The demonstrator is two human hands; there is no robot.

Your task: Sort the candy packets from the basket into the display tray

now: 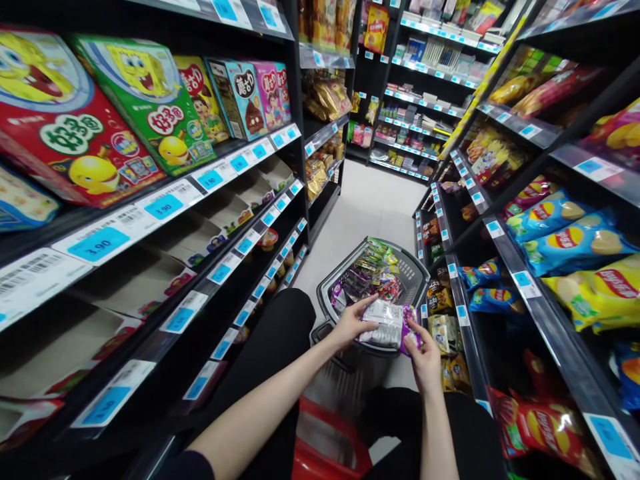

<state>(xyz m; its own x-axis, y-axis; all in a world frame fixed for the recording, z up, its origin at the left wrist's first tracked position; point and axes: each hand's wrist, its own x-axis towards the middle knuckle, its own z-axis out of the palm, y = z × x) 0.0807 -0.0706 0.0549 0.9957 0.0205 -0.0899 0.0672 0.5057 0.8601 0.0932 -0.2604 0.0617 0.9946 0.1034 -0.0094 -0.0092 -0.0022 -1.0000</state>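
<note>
The person's left hand (pixel 353 325) grips one side of a silver-and-purple glossy plastic snack packet (pixel 385 320), while the right hand (pixel 424 355) pinches its purple end between thumb and fingers. The packet is held over the near end of a grey plastic shopping basket with perforated walls (pixel 414 272), between the person's black-clad knees. Inside the basket lie green shiny packets (pixel 381 252), dark wrapped packets (pixel 359 283) and a red patterned packet (pixel 389 288). A red plastic object (pixel 320 437) shows below, between the legs. Along the left shelf, a red cardboard cartoon box (pixel 75 127) leans beside a green cardboard cartoon box (pixel 150 100), above blue-and-white price labels (pixel 163 206). On the right shelves rest puffy blue crisp bags (pixel 575 237), a yellow crisp bag (pixel 600 288) and, lower, a red crisp bag (pixel 545 423).
</note>
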